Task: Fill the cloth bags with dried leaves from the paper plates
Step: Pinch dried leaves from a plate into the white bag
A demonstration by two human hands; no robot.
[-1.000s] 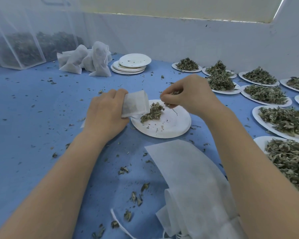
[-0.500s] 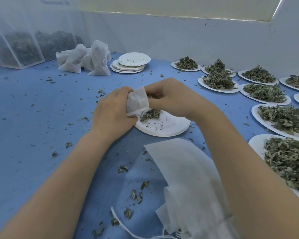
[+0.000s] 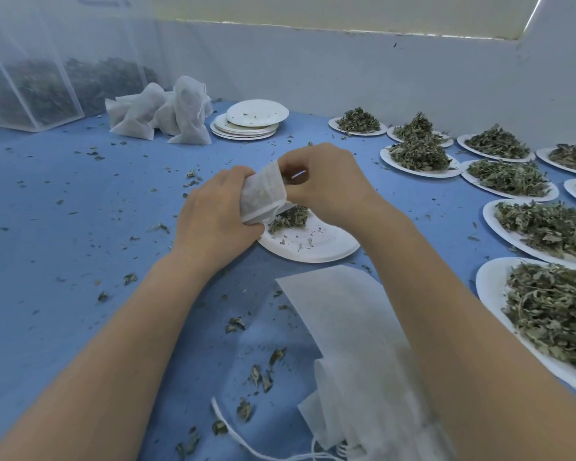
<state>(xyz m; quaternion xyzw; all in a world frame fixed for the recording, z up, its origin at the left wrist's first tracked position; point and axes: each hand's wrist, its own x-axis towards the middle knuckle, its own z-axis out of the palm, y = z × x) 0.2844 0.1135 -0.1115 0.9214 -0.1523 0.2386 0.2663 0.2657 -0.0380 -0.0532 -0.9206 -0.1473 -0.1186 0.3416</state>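
1. Two hands meet over the near-empty paper plate [image 3: 313,244] at the middle of the blue table [image 3: 64,211], which serves as the landmark below.
2. Left hand [image 3: 213,221] grips a white cloth bag [image 3: 263,196], its fingers curled round the bag's body, just above the plate's left rim.
3. Right hand [image 3: 326,181] is bunched at the bag's mouth, fingertips pressed together there; whether they pinch leaves or only the cloth edge I cannot tell.
4. A small heap of dried leaves [image 3: 288,219] lies on the plate, directly under the bag and touching its drawstring.
5. Right of the plate, well apart, stand full plates of leaves [image 3: 419,154] in rows up to the wall.
6. Behind the plate lies a stack of used plates [image 3: 246,123], and left of that stack a cluster of filled bags [image 3: 167,114].
7. Nearer the person than the plate lies a pile of flat empty bags [image 3: 346,344] with loose strings.
8. Leaf crumbs [image 3: 260,374] are scattered over the table around the plate.
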